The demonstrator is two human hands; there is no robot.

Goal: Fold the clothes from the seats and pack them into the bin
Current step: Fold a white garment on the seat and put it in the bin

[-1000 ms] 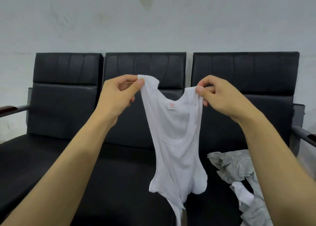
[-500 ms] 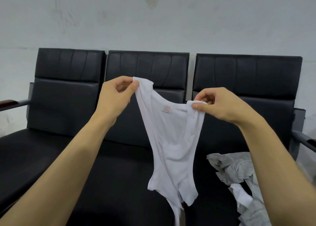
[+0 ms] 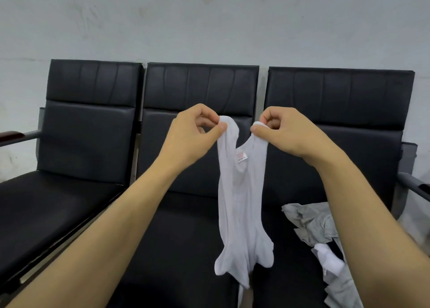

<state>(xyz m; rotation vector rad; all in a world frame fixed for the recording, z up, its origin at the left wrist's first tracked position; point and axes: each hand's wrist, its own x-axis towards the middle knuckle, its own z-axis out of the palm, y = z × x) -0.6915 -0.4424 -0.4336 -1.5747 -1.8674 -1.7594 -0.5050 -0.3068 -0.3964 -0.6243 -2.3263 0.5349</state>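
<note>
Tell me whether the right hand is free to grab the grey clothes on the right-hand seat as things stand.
Probably not yet. The right hand pinches one strap of the white tank top, and the left hand the other. The grey clothes lie uncovered below the right forearm, so only the held top hinders it.

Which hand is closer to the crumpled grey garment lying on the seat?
Right. The right hand is above the crumpled grey garment on the right-side seat; the left hand is further left, over the middle seat.
</note>
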